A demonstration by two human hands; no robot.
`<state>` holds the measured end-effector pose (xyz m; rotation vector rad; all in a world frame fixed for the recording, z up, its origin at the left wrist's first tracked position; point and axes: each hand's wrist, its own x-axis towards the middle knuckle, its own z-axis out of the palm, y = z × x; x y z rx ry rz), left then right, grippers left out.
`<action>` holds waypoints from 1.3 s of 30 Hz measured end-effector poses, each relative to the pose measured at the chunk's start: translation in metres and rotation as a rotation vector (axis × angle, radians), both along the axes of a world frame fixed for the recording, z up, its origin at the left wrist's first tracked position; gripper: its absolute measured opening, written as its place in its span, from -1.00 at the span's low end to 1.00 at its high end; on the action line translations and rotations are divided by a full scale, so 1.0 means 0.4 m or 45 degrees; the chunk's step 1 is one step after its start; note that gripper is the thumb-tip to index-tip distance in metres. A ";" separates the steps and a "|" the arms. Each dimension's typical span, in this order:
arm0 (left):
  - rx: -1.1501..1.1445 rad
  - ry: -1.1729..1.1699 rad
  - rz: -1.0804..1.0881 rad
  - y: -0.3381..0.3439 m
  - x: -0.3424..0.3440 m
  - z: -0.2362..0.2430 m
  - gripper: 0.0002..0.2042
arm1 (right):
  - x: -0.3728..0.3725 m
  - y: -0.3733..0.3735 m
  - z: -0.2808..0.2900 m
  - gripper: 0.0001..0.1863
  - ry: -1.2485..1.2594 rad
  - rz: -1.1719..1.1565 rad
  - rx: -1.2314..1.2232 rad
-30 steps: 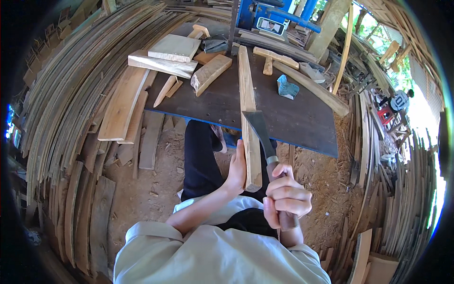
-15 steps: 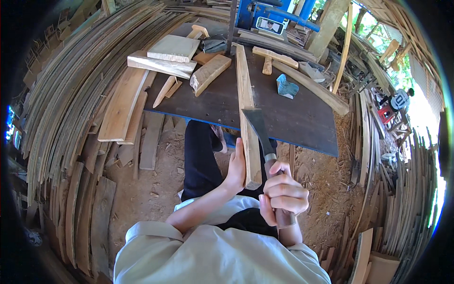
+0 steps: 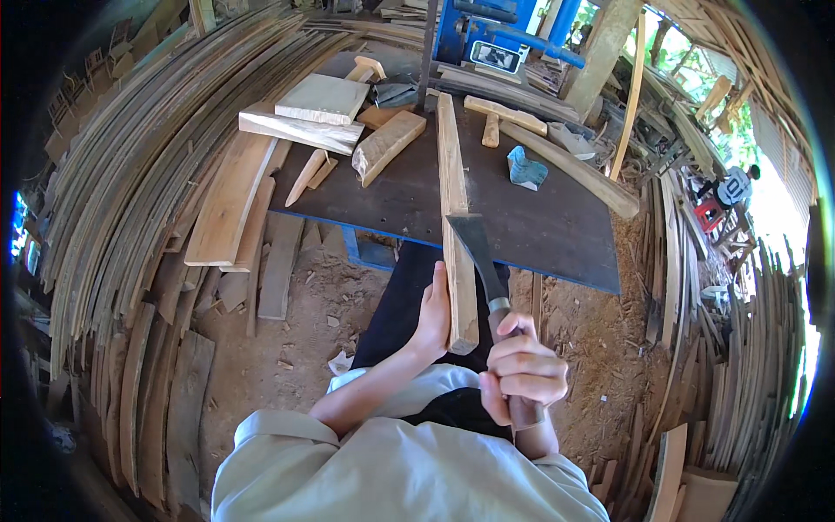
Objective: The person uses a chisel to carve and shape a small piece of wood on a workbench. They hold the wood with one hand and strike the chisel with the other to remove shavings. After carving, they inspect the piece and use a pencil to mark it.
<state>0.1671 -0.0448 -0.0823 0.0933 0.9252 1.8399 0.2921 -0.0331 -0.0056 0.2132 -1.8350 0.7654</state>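
Pale wood bar [image 3: 453, 191]: runs from upper centre to just below mid-frame, far part over the dark counter [image 3: 557, 230], near end out past its edge.
Bar's feel: I'd judge it stiff, fairly solid, dry rather than slippery, hard to snap but apt to splinter at its edges.
Left hand [image 3: 433, 317]: centre of the frame, fingers straight against the bar's left face, not wrapped round it; I cannot see the thumb.
Right hand [image 3: 526, 367]: lower right of centre, fingers clenched round the handle of the knife [image 3: 481, 258], whose blade overlaps the bar's right side.
Where I'd hold: the bar by its sides at the near end, below the blade; the knife by its handle only.
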 end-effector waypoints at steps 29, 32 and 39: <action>0.161 -0.032 -0.118 -0.018 -0.011 -0.014 -0.58 | -0.002 -0.050 0.001 -0.73 0.045 0.002 -0.028; 0.328 -0.055 -0.168 -0.031 -0.015 -0.034 -0.52 | -0.033 -0.006 0.015 -0.77 0.023 0.024 0.015; 0.119 0.089 -0.116 -0.025 -0.011 0.007 -0.60 | -0.023 -0.030 0.003 -0.74 0.012 -0.027 0.037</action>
